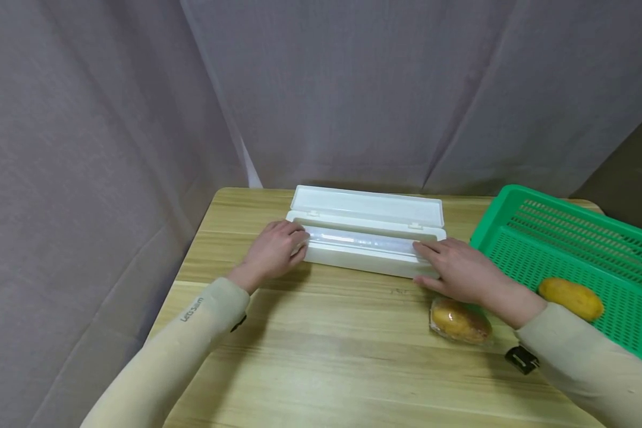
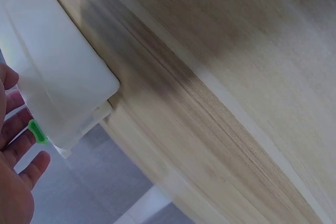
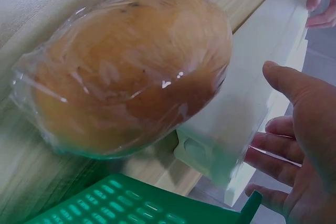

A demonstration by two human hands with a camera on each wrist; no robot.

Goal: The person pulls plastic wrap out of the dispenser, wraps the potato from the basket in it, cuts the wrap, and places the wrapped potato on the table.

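A long white cling film box (image 1: 371,266) lies near the table's back edge, lid (image 1: 369,205) hinged back. Inside it sits a clear roll of cling film (image 1: 361,239). My left hand (image 1: 275,249) rests over the box's left end, fingertips at the roll; in the left wrist view a small green piece (image 2: 37,131) shows by its fingers. At the opposite end, my right hand (image 1: 460,267) reaches over the rim with loosely extended fingers touching the roll's end, its thumb apart in front. Beneath the right wrist lies a mango wrapped in film (image 1: 460,321), large in the right wrist view.
On the right stands a green perforated basket (image 1: 487,223) with an unwrapped yellow mango (image 1: 571,298) in it. The wooden table (image 1: 321,356) stretches toward me in front of the box. Grey curtains (image 1: 342,95) hang right behind the table.
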